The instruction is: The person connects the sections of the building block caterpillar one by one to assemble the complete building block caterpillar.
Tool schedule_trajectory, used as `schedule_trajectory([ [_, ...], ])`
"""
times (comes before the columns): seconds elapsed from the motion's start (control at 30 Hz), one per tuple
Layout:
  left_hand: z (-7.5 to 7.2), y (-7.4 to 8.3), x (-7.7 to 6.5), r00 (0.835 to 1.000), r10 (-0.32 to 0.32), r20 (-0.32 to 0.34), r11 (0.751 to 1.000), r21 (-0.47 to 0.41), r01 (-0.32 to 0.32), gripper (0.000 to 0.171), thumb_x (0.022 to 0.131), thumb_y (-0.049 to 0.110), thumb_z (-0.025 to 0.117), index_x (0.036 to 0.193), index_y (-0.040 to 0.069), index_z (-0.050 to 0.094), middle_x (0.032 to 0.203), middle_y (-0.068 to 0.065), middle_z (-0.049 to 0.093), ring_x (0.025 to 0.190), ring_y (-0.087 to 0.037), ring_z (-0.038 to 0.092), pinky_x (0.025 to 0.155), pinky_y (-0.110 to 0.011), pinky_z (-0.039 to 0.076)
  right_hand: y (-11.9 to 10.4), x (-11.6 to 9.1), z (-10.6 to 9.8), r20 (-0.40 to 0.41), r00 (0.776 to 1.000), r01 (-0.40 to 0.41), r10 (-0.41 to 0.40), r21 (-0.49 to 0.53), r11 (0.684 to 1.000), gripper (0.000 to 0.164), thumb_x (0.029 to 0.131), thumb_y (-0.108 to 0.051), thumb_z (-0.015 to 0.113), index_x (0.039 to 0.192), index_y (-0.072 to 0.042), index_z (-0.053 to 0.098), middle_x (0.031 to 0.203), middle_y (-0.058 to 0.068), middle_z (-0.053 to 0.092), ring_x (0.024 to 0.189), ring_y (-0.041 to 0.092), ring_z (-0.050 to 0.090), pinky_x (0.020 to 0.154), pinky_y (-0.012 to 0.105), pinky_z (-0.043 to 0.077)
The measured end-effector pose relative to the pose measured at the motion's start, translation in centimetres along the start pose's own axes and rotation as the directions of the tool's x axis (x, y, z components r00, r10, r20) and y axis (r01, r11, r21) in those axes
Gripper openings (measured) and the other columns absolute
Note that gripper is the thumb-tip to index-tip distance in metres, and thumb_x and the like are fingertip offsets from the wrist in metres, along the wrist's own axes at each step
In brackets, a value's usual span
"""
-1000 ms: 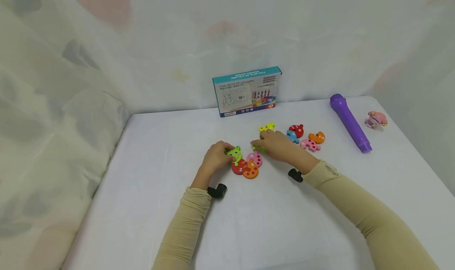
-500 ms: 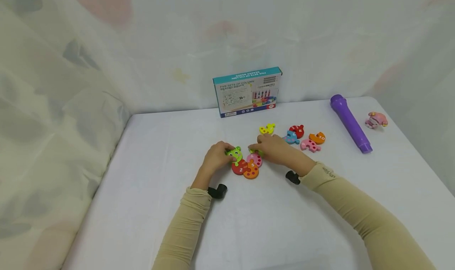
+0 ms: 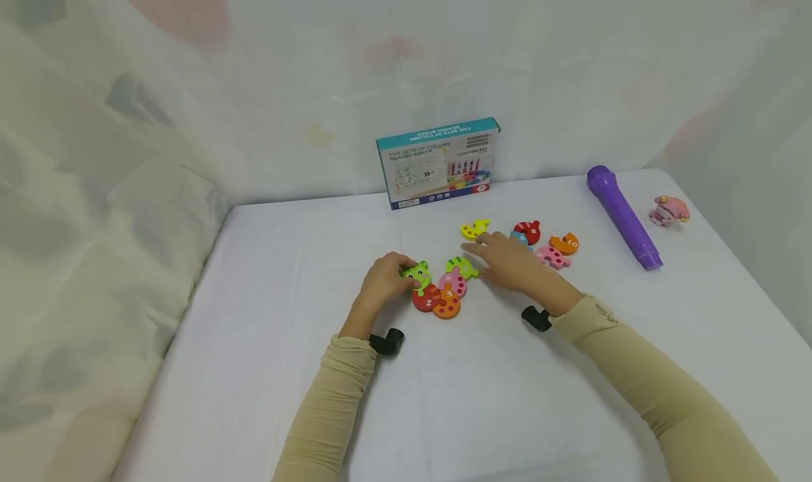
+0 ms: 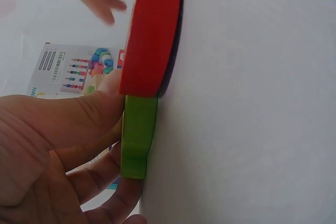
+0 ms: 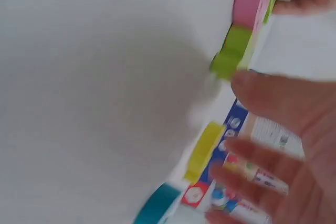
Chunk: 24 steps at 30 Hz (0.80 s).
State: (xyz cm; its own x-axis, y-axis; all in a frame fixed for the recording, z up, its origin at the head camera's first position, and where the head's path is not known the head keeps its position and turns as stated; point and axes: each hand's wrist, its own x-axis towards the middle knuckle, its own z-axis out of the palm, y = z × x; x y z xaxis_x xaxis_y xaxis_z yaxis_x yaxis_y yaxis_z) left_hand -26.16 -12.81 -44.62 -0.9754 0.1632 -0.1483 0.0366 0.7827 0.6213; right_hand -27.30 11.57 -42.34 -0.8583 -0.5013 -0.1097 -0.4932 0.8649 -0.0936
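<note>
Five number-puzzle pieces make a curved chain on the white table: the green caterpillar head, red 2, orange 3, pink 4 and, at the far end, a green striped piece whose number is unclear. That striped piece looks fitted against pink 4, though how snugly I cannot tell.

Another five lie outside the chain: a yellow spotted piece beyond the right hand, then blue 6, partly hidden by that hand, red 8, orange 10 and a pink spotted piece. By that count, the joining looks roughly half done.

The left hand pinches the caterpillar head between thumb and fingers. The right hand has its fingers spread and grips nothing; its thumb is just beside the striped piece, contact uncertain.
</note>
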Motion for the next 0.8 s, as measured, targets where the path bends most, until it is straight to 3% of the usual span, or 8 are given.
schedule_trajectory([
  [0.07,0.0,0.0,0.0,1.0,-0.003,-0.004,1.0,-0.002,0.003,0.036,0.077,0.018,0.074,0.111,0.008,0.066,0.105,-0.005,0.062,0.101,-0.021,0.055,0.092,-0.037,0.042,0.9,-0.1,0.0,-0.043,0.995,-0.091,0.09,-0.03,0.995,0.061,0.081,-0.031,0.07,0.134,-0.011,0.047,0.125,0.017,0.051,0.109,0.034,0.048,0.085,0.051,0.046],
  [0.2,0.0,-0.1,-0.1,1.0,-0.009,-0.008,1.0,0.0,0.009,0.035,0.078,0.018,0.074,0.111,0.009,0.066,0.106,-0.005,0.062,0.102,-0.021,0.055,0.093,-0.038,0.042,2.5,-0.4,0.2,-0.1,0.96,-0.267,0.262,-0.04,0.963,0.062,0.079,-0.04,0.07,0.123,-0.001,0.052,0.111,0.02,0.052,0.098,0.037,0.048,0.077,0.051,0.046],
  [0.33,0.0,-0.1,-0.2,1.0,-0.01,-0.006,1.0,0.003,0.01,0.035,0.078,0.018,0.074,0.111,0.009,0.066,0.105,-0.005,0.062,0.102,-0.022,0.055,0.092,-0.038,0.042,3.4,-0.7,0.3,-0.099,0.93,-0.356,0.354,-0.013,0.934,0.058,0.081,-0.042,0.067,0.114,0.004,0.052,0.104,0.021,0.051,0.092,0.038,0.049,0.074,0.051,0.044],
  [0.53,0.1,-0.1,-0.2,1.0,-0.004,-0.004,1.0,0.003,0.004,0.036,0.077,0.018,0.075,0.11,0.009,0.066,0.104,-0.005,0.062,0.101,-0.021,0.055,0.092,-0.038,0.042,3.9,-0.8,0.6,-0.098,0.918,-0.389,0.385,-0.016,0.921,0.057,0.083,-0.041,0.066,0.116,0.004,0.053,0.104,0.022,0.05,0.091,0.039,0.05,0.076,0.052,0.043],
  [0.8,0.0,0.0,-0.2,1.0,-0.008,-0.003,1.0,-0.002,0.008,0.036,0.077,0.018,0.075,0.111,0.009,0.066,0.104,-0.005,0.061,0.1,-0.021,0.054,0.091,-0.037,0.043,3.5,-1.1,0.8,-0.079,0.942,-0.333,0.326,-0.1,0.938,0.051,0.082,-0.04,0.066,0.114,-0.001,0.059,0.107,0.021,0.051,0.088,0.036,0.049,0.073,0.05,0.045],
])
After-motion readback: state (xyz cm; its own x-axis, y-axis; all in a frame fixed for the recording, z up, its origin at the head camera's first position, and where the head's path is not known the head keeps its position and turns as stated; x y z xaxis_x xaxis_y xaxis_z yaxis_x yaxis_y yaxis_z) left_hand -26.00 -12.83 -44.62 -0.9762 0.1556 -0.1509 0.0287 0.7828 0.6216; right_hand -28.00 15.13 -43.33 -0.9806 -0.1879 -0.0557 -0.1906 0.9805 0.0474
